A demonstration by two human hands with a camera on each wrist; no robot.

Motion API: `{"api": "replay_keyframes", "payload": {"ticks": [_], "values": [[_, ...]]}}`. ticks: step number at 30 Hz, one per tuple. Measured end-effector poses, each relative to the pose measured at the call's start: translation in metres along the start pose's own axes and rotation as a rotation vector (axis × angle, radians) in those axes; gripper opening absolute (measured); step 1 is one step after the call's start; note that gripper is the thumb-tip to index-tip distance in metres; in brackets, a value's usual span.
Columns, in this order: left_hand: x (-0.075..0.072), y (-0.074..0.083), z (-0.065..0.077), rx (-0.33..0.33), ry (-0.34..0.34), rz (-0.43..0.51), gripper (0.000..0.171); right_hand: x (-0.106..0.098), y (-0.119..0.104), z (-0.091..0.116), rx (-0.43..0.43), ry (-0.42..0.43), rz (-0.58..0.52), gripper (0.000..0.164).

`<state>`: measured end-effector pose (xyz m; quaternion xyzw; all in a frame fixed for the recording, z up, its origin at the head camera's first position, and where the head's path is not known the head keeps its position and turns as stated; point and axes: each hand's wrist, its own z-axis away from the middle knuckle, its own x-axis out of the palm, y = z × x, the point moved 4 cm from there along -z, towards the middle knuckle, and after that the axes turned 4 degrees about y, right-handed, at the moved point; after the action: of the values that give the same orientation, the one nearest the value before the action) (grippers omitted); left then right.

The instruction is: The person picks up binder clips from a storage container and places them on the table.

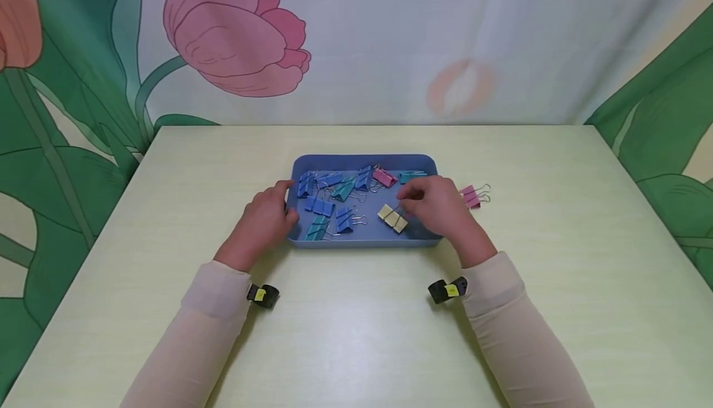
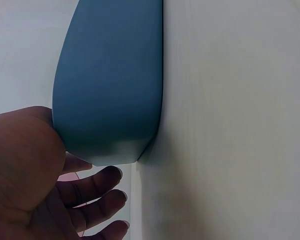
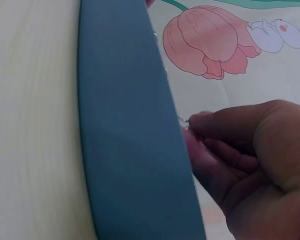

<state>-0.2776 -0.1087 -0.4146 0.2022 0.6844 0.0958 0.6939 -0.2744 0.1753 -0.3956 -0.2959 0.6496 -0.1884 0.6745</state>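
Cream binder clip (image 1: 392, 218) is inside the blue tray (image 1: 364, 244), pinched by fingers of the right hand (image 1: 440, 205); the left hand (image 1: 264, 217) grips the tray's rim. A slack pinch could drop it.

I'm seeing a tray (image 1: 364, 244) sitting mid-frame on the table (image 1: 356, 346), clips (image 1: 320, 205) lying inside, mostly leftward; a stray clip (image 1: 472, 197) is resting just right of it. A curtain (image 1: 379, 43) is hanging behind, across the top.

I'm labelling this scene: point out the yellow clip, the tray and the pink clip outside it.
Yellow clip (image 1: 393, 219): head view, on its body.
Tray (image 1: 364, 244): head view, on its near wall.
Pink clip outside (image 1: 472, 198): head view, on its body.
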Motion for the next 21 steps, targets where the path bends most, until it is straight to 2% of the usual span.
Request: {"api": "replay_keyframes", "payload": {"ticks": [5,9,17,21], "values": [[0.0,0.001,0.001,0.015,0.006,-0.001,0.053,-0.01,0.003,0.006,0.007,0.002,-0.139,0.015],[-0.001,0.0,0.001,0.0,0.006,0.003,0.053,-0.026,0.007,0.012,0.032,0.031,-0.256,0.014],[0.002,-0.001,-0.002,-0.016,-0.009,0.002,0.054,-0.072,0.025,0.024,0.094,0.186,-0.34,0.015],[0.004,-0.001,-0.002,-0.026,-0.014,0.004,0.054,-0.088,0.034,0.029,0.116,0.247,-0.32,0.014]]}}
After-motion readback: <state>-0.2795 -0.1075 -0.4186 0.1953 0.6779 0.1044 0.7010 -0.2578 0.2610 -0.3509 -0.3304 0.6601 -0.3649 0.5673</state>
